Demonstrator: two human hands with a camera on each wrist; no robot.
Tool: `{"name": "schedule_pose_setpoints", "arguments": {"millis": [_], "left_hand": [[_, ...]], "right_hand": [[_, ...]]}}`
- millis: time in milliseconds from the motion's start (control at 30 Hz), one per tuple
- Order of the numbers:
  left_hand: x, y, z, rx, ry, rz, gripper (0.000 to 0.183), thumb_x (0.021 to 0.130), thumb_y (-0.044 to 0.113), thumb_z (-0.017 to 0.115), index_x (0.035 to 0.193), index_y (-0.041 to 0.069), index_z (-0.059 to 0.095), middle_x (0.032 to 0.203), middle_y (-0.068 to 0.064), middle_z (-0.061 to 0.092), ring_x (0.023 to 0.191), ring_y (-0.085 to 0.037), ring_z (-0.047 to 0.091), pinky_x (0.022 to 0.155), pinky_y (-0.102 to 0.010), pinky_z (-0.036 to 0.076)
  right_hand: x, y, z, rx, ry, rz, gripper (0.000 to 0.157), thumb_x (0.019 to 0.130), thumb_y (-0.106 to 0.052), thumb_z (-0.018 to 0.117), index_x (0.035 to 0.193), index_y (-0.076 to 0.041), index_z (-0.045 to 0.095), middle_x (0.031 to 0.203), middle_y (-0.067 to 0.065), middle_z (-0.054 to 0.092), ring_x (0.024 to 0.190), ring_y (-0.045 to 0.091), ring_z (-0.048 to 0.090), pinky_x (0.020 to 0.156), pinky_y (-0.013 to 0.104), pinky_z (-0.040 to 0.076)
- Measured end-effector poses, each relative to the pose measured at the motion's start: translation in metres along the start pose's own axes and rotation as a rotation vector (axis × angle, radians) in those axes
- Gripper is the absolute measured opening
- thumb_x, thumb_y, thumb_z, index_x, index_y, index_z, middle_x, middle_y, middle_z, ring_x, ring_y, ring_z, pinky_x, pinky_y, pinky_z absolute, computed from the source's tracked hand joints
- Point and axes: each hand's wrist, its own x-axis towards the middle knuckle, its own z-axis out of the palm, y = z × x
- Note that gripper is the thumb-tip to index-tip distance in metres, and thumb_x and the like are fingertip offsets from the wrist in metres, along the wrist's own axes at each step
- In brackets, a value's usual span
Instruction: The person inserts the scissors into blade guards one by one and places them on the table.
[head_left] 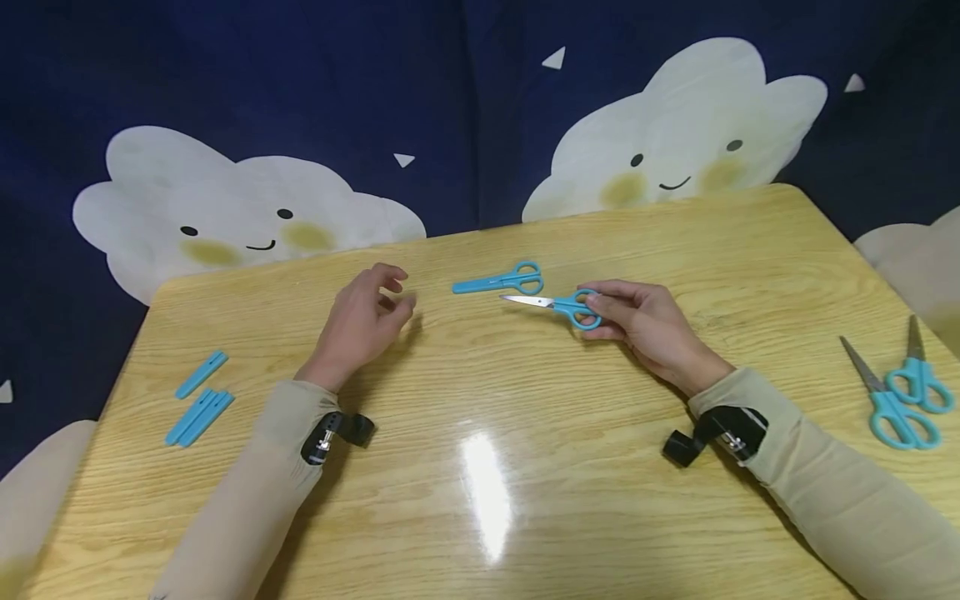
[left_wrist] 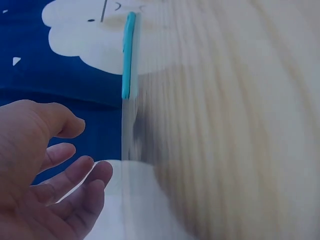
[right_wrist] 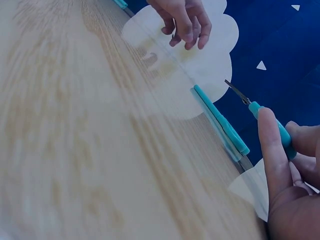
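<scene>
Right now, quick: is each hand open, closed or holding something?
Left hand: open, fingers loosely bent, holding nothing.
Right hand: holding unsheathed scissors.

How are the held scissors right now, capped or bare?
Bare: the held scissors show metal blades, with nothing covering them.

Table: bright, warm; one white glare streak at near middle; light seemingly from above.
Left sleeve: soft shadow along its right side.
Right hand, scissors: pale shine on blades.
Curtain: dim navy.
Head view: fairly clear, to my eye.
Both wrist views: hazy, cool, smeared wood grain; left wrist, table shadow blurred.
</scene>
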Motion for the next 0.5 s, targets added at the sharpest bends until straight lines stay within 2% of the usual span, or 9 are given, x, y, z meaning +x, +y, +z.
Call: {"name": "schedule_pose_setpoints", "arguments": {"millis": [233, 500], "left_hand": [[-0.014, -0.014, -0.013, 0.042, 0.032, 0.016, 0.035, 0.095, 0.028, 0.058, 0.125, 0.010, 0.057, 0.116, -0.013, 0.065, 0.094, -0.029, 0.070, 0.077, -0.044, 0.056], [-0.029, -0.028, -0.031, 0.082, 0.021, -0.024, 0.036, 0.096, 0.030, 0.058, 0.126, 0.009, 0.058, 0.116, -0.014, 0.064, 0.096, -0.031, 0.069, 0.080, -0.047, 0.055]], "right_hand": [[0.001, 0.000, 0.002, -0.012, 0.003, 0.010, 0.058, 0.092, -0.016, 0.067, 0.138, 0.012, 0.044, 0.110, 0.005, 0.069, 0.085, 0.012, 0.072, 0.077, 0.026, 0.060], [0.000, -0.002, 0.000, -0.025, 0.007, 0.014, 0.060, 0.091, -0.019, 0.068, 0.138, 0.011, 0.046, 0.112, 0.006, 0.068, 0.083, 0.012, 0.072, 0.077, 0.025, 0.059]]}}
